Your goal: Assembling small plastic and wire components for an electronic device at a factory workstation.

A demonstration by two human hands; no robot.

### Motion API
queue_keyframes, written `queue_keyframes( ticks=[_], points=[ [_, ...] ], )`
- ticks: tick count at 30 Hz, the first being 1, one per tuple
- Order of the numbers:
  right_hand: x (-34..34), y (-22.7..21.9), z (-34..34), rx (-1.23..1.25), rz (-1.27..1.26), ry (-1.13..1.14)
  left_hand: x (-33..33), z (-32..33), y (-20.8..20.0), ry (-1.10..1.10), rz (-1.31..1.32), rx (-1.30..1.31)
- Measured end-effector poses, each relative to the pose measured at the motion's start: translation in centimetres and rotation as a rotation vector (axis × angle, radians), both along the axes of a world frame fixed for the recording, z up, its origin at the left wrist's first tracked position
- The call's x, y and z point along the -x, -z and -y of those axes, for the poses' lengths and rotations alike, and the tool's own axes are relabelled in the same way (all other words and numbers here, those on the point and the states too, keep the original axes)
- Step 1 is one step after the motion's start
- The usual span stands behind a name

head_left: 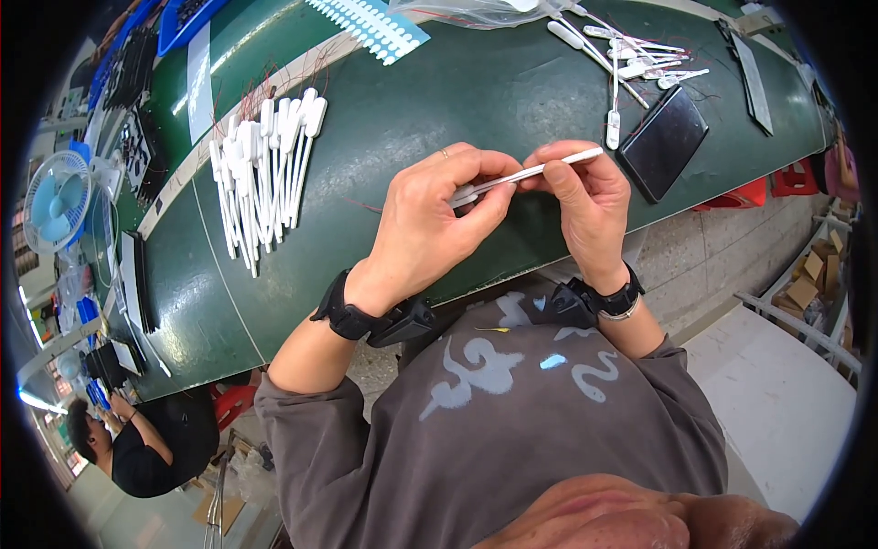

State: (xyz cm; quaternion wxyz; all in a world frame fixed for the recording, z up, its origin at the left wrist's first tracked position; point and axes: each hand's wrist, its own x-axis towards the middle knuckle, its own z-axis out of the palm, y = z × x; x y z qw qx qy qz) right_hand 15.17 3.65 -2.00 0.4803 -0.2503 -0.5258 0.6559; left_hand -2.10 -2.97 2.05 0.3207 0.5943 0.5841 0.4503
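Observation:
Both my hands are closed on one slim white plastic stick [532,172], held level just above the near part of the green table. My left hand [425,215] pinches its wider left end between thumb and fingers, hiding much of that end. With thumb and fingertips, my right hand [593,203] grips the other end, whose white tip pokes out past the thumb. A thin red wire trails to the left of my left hand. Lying to the left is a fanned pile of similar white sticks [265,165] with paddle-like heads and fine red wires.
Loose white stick pieces with wires [640,66] lie at the far right, beside a black phone-like slab [665,144]. A light blue sticker sheet [370,29] and clear plastic bag [476,11] are at the back. A fan [57,201] and a seated person [151,439] are left.

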Motion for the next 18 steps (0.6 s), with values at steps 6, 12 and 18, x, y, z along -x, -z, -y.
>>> queue_keyframes(
  ticks=[6,12,18],
  points=[
    [0.2,0.4,-0.1,0.049,0.068,-0.044,1.5,0.0,0.1,0.097,0.115,0.107],
    [0.4,0.3,-0.2,0.051,0.102,-0.069,2.2,-0.1,-0.4,0.168,0.054,0.249],
    [0.3,-0.1,0.1,0.031,0.137,-0.089,2.0,0.1,-0.5,0.176,0.023,0.23]
  ],
)
